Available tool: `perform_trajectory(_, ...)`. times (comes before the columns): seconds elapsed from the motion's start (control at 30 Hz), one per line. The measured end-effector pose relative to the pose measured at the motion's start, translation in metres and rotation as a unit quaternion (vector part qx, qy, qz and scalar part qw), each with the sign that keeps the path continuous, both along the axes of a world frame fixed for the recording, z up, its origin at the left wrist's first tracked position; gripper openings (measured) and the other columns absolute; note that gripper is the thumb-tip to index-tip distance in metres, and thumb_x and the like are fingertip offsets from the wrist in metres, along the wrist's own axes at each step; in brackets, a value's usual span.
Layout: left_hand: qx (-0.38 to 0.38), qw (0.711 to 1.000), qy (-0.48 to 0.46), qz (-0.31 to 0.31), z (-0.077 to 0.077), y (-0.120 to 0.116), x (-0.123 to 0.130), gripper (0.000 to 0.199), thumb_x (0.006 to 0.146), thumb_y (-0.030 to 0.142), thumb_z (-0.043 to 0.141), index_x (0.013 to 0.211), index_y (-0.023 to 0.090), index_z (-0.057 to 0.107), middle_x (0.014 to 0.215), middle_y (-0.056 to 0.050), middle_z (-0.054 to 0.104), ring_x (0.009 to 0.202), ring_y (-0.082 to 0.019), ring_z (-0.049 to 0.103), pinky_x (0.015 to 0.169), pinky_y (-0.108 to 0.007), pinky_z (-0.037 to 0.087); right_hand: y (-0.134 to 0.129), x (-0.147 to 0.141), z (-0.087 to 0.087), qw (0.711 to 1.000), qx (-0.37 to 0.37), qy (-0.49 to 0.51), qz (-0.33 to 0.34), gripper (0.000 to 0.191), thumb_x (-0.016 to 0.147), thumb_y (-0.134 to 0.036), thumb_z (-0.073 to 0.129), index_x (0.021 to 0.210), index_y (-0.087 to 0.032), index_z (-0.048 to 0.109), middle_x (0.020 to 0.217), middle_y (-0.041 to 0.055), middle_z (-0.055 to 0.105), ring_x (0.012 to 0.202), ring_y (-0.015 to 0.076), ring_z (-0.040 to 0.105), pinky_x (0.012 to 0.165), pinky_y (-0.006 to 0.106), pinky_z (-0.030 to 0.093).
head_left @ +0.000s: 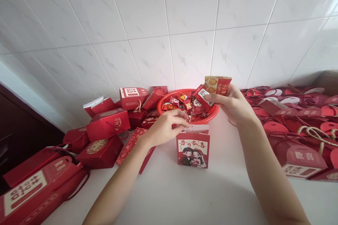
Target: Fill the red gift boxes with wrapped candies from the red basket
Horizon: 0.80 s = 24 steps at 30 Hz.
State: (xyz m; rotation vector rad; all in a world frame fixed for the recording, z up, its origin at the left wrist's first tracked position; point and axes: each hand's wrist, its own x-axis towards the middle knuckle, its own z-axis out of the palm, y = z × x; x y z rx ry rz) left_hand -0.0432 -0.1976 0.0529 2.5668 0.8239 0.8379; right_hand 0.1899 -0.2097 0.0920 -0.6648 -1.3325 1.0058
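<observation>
Your right hand [232, 104] clenches snack packets [211, 89] above the red basin [161, 104], while your left hand [165, 128], fingers curled, touches the gift bag [192, 151] top.

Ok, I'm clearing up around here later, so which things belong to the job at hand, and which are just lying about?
In use:
right hand holding a red snack packet and a biscuit packet
left hand
standing gift bag
red basin of sweets

Lying about:
red gift boxes
red handled bags
</observation>
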Motion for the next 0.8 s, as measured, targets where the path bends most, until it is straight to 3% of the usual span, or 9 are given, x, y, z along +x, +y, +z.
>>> perform_trajectory(0.2,-0.044,0.998,0.027,0.029,-0.0007,0.0005,-0.0006,0.021,0.092,0.03,0.063,0.106,0.026,0.078,0.106,-0.004,0.072,0.094,-0.018,0.069,0.089,-0.031,0.055,0.0005,0.001,-0.0028,0.999,-0.003,-0.049,0.014,0.028,0.066,-0.024,0.085,0.091,-0.019,0.074,0.087,0.0022,0.074,0.083,0.0208,0.069,0.073,0.031,0.057)
perform_trajectory(0.3,-0.093,0.995,0.043,0.019,0.002,0.0014,-0.0044,0.029,0.086,0.032,0.07,0.114,0.027,0.075,0.115,-0.004,0.072,0.106,-0.021,0.068,0.096,-0.032,0.053,-0.0016,0.0016,-0.0031,0.996,0.007,-0.088,0.023,0.03,0.069,-0.024,0.083,0.097,-0.02,0.075,0.09,0.0028,0.075,0.085,0.0212,0.07,0.073,0.031,0.057)
perform_trajectory(0.43,-0.14,0.987,0.072,0.02,0.0064,0.0024,-0.0088,0.046,0.077,0.04,0.079,0.121,0.028,0.073,0.126,-0.004,0.07,0.119,-0.027,0.063,0.101,-0.036,0.051,-0.0059,0.0007,-0.0011,0.986,-0.006,-0.142,0.091,0.031,0.072,-0.027,0.081,0.101,-0.018,0.075,0.094,0.005,0.076,0.084,0.0231,0.071,0.071,0.033,0.059)
perform_trajectory(0.57,-0.128,0.991,0.045,0.017,0.0062,0.004,-0.0077,0.03,0.081,0.035,0.076,0.109,0.026,0.078,0.12,-0.005,0.072,0.116,-0.027,0.065,0.099,-0.036,0.051,-0.0081,-0.0008,0.0014,0.971,-0.005,-0.192,0.142,0.028,0.072,-0.025,0.081,0.099,-0.018,0.076,0.089,0.0036,0.076,0.079,0.0203,0.071,0.069,0.029,0.058)
perform_trajectory(0.67,-0.117,0.992,0.036,-0.009,0.0058,0.0043,-0.0054,0.017,0.084,0.031,0.073,0.099,0.027,0.08,0.108,-0.004,0.076,0.125,-0.027,0.059,0.102,-0.037,0.049,-0.008,-0.0011,0.0022,0.962,0.018,-0.231,0.145,0.024,0.075,-0.024,0.079,0.098,-0.019,0.076,0.09,0.0025,0.076,0.083,0.0201,0.071,0.07,0.027,0.058)
perform_trajectory(0.8,-0.143,0.988,0.048,-0.019,0.0088,0.0017,-0.0045,0.024,0.08,0.031,0.075,0.104,0.028,0.079,0.111,-0.003,0.076,0.128,-0.028,0.057,0.104,-0.039,0.048,-0.0074,-0.0006,0.0023,0.961,0.037,-0.242,0.13,0.03,0.073,-0.023,0.08,0.102,-0.02,0.077,0.098,0.0032,0.076,0.089,0.0222,0.072,0.073,0.029,0.059)
